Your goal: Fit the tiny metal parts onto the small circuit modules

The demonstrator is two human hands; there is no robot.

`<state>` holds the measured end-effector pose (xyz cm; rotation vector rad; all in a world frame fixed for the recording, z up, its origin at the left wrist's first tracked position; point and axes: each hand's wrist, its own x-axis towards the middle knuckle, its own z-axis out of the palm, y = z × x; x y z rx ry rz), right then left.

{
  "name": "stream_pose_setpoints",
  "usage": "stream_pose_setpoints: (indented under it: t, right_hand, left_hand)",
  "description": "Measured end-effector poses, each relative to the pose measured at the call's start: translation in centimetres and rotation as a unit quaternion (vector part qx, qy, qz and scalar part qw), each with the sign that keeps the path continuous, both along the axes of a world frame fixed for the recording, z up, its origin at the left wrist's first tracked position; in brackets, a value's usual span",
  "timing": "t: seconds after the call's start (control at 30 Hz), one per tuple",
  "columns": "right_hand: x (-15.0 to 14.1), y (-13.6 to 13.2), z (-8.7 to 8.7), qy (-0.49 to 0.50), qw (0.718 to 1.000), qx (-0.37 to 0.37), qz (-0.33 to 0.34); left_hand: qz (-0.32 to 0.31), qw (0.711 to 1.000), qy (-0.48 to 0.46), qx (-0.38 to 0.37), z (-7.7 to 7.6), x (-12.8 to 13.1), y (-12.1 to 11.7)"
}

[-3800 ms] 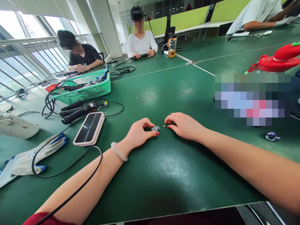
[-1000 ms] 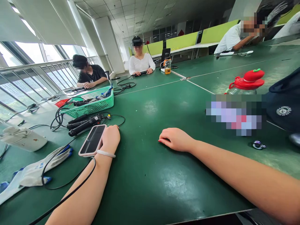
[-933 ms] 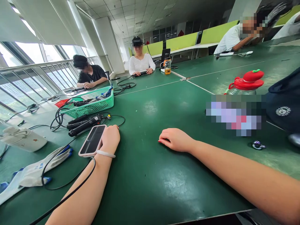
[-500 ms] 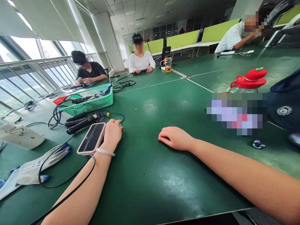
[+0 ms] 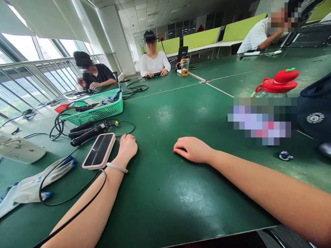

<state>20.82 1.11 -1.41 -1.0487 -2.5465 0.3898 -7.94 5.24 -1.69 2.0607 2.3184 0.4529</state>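
My left hand [image 5: 128,148] rests on the green table just right of a phone in a pink case [image 5: 99,151]. Its fingers are curled under, and whatever they may hold is hidden. A pale bangle [image 5: 117,167] circles that wrist, and a black cable [image 5: 77,217] runs over the forearm. Near the middle of the table lies my right hand [image 5: 193,149], with fingers bent and thumb drawn in to them. Nothing shows between its fingertips, and the inside of the hand is out of sight.
On the left are a green basket [image 5: 95,111], black cabled devices [image 5: 89,132], a glove [image 5: 33,184] and a white container [image 5: 20,148]. A red-lidded bottle [image 5: 278,84], a dark bag [image 5: 314,110] and a hair tie [image 5: 285,156] are at right. Several people sit around.
My left hand has moved from mid-table to beside the phone, and lately its fingers curled under. The small patterned piece and thin bit seen earlier are out of sight. My right hand barely moved.
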Motion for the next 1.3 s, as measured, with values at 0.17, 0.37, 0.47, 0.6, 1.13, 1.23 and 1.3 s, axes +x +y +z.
stream_pose_setpoints:
  t: [0.17, 0.37, 0.47, 0.6, 1.13, 1.23, 1.3]
  right_hand:
    - [0.0, 0.0, 0.0, 0.005, 1.000, -0.005, -0.003]
    - [-0.2, 0.1, -0.2, 0.016, 1.000, -0.017, -0.011]
    - [-0.3, 0.3, -0.3, 0.035, 0.998, -0.023, -0.042]
    - [-0.4, 0.5, -0.6, 0.056, 0.996, -0.021, -0.059]
    - [-0.7, 0.4, -1.1, 0.034, 0.999, 0.032, 0.019]
    - [-0.7, 0.3, -0.9, 0.028, 0.999, 0.023, 0.025]
    - [-0.7, 0.3, -0.8, 0.029, 0.999, 0.008, 0.022]
  left_hand:
    - [-0.094, 0.995, -0.024, -0.035, 0.1, 2.1, -1.5]
    - [-0.314, 0.915, -0.233, -0.103, 1.9, 6.5, -5.1]
    - [-0.322, 0.890, -0.306, -0.104, 2.3, 7.4, -6.0]
    - [-0.333, 0.862, -0.358, -0.132, 2.2, 7.6, -6.2]
    - [-0.299, 0.749, -0.580, -0.119, 1.6, 7.6, -5.5]
    - [-0.272, 0.834, -0.475, -0.066, 1.6, 7.3, -5.1]
    - [-0.252, 0.874, -0.412, -0.047, 1.5, 7.1, -4.9]
